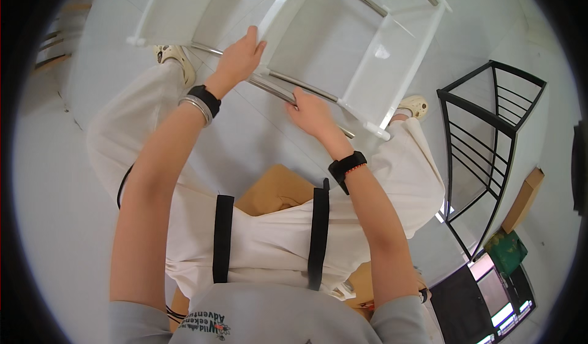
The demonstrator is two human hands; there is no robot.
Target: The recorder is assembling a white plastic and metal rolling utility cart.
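A white plastic rack [383,56] with silver metal rods lies tilted on the floor between my feet. My left hand [241,59] is closed at the near end of its middle white panel; the fingers underneath are hidden. My right hand [311,112] pinches a silver metal tube [272,89], which runs slantwise from below my left hand to past my right fingers. Just beyond it, a fitted silver rod [303,85] spans between the middle panel and the right panel. The tube's far left end is partly covered by my left hand.
A black metal frame rack [481,114] stands on the right. Near it are a brown cardboard box [523,200], a green item [506,252] and a dark panel [462,304]. Wooden slats [52,62] show at the far left. A tan seat [275,188] is under me.
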